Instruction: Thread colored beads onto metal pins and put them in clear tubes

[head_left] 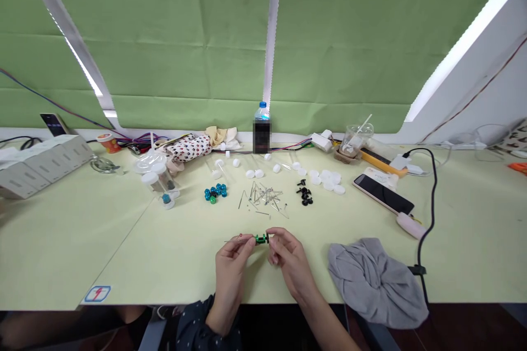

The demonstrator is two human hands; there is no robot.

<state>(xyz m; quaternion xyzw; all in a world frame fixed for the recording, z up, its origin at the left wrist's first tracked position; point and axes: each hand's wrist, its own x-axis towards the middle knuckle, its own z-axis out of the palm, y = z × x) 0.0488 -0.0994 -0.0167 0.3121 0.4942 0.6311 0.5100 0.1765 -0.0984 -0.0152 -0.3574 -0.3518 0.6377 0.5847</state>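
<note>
Near the front edge of the table, my left hand point(233, 267) pinches the left end of a small green metal part point(261, 239). A thin rod point(229, 240) sticks out leftward past its fingers. On the other end of the green part, my right hand point(293, 264) pinches a small black round-headed piece point(267, 238). Whether the two are joined is too small to tell. Beyond the hands lies a scatter of thin metal pins and hex keys point(267, 195). Blue round parts point(222, 188) with a green one point(213, 200) sit to its left, black screws point(305, 195) to its right.
White caps point(329, 176) and clear tubes lie behind the parts. Clear capped jars point(152, 180) stand left. A bottle point(262, 129) is at the back. On the right are a phone point(382, 194), a black cable point(432, 192) and a grey cloth point(376, 279) overhanging the front edge.
</note>
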